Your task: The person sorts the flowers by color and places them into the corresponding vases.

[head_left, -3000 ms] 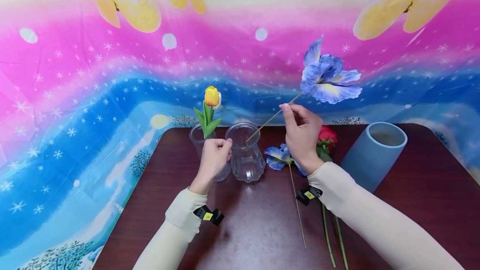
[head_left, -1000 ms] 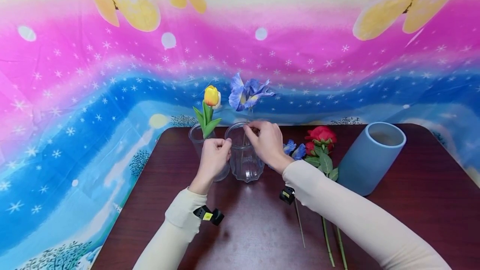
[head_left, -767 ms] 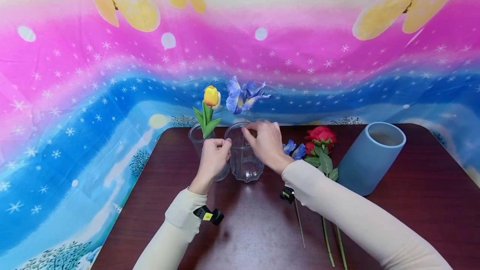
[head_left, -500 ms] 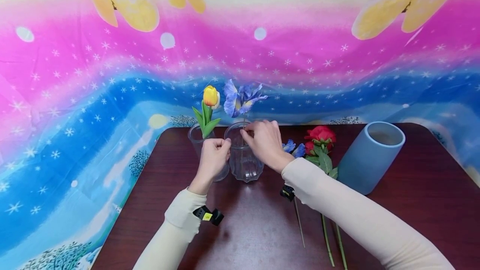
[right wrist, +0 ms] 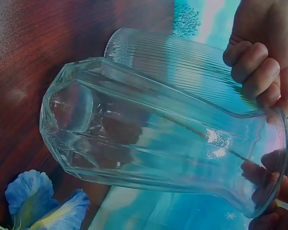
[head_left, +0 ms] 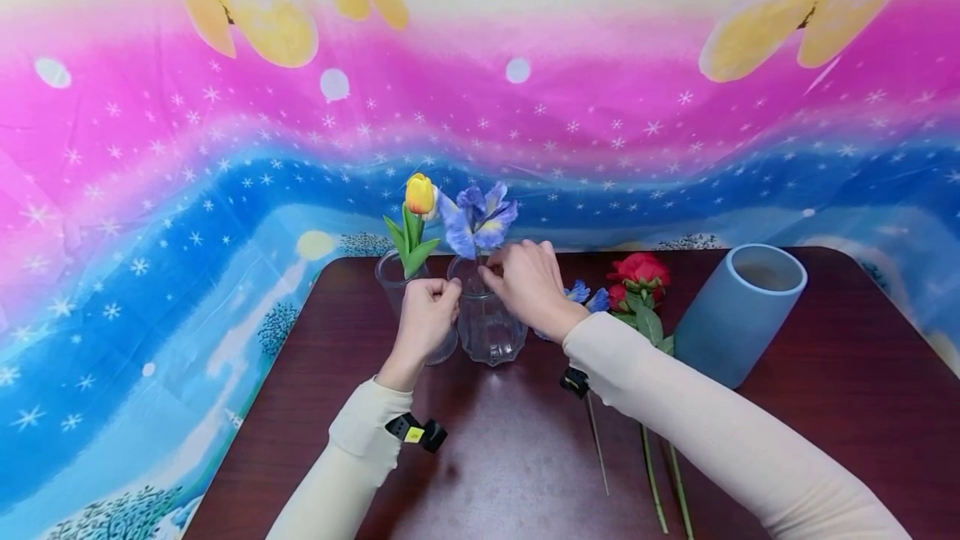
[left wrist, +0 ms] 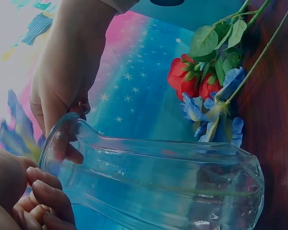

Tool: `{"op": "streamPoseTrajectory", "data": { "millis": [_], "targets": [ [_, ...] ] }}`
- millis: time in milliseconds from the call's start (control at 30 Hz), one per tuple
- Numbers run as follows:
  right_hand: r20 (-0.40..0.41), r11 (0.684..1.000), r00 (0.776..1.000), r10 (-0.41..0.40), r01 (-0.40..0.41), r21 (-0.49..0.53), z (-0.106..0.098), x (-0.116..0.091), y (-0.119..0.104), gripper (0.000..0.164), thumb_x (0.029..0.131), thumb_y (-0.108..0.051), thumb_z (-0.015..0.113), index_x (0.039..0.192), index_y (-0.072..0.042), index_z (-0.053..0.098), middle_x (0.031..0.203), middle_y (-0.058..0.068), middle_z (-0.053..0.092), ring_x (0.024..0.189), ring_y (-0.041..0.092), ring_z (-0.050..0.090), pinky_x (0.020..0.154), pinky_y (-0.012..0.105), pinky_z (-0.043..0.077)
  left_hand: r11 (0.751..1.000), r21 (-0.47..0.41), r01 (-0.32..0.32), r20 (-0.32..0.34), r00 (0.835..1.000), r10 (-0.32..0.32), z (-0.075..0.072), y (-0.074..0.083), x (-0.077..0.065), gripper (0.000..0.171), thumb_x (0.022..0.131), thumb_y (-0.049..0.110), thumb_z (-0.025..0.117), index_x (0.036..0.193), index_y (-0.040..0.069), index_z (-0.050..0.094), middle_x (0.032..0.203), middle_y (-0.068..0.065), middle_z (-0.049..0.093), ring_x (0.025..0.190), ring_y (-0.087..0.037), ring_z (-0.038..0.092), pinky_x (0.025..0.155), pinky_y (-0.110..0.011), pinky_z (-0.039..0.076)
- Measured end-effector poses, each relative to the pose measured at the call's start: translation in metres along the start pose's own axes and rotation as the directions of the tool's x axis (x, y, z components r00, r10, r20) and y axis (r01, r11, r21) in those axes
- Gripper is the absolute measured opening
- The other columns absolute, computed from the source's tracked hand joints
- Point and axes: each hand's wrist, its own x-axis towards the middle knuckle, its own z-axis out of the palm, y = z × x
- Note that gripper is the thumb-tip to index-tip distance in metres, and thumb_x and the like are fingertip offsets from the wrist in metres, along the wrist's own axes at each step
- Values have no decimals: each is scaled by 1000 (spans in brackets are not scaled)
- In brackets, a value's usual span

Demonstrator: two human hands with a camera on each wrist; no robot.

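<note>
My right hand (head_left: 528, 286) pinches the thin stem of a blue-purple artificial iris (head_left: 477, 222) at the mouth of a clear glass vase (head_left: 492, 336). The bloom stands above the rim, and its stem (right wrist: 189, 127) runs down inside the glass in the right wrist view. My left hand (head_left: 426, 319) has its fingers curled at the vase's left rim, seeming to grip it; the exact contact is partly hidden. Just behind that hand, a ribbed clear glass (head_left: 392, 273) holds a yellow tulip (head_left: 420, 194) and a pale flower mostly hidden behind it.
A second blue iris (head_left: 588, 294) lies right of the vase, partly covered by my right arm. Red roses (head_left: 640, 271) with long green stems lie beside it. A tall blue-grey vase (head_left: 731, 332) stands farther right on the dark wooden table (head_left: 495, 473).
My right hand has brought the iris from the upper right to the vase and lowered its stem inside; the bloom sinks and shifts slightly left. The left hand has stayed in place.
</note>
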Motion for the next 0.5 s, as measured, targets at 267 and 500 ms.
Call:
{"op": "streamPoseTrajectory", "data": {
  "millis": [267,500],
  "targets": [
    [8,996,999,40,-40,81,0,-1,1,18,96,-31,69,98,-17,81,70,-4,65,69,18,50,73,35,29,1000,-4,25,0,1000,-25,1,0,0,48,99,10,57,52,6,48,41,7,40,36,1,35,46,-20,26],
    [-59,985,998,31,-21,172,-1,-5,3,18,96,-29,68,95,-15,80,73,-2,61,68,17,51,74,34,29,999,-11,53,7,999,-53,1,15,-4,49,100,5,54,51,4,46,41,7,39,36,4,31,46,-19,25]
  ]
}}
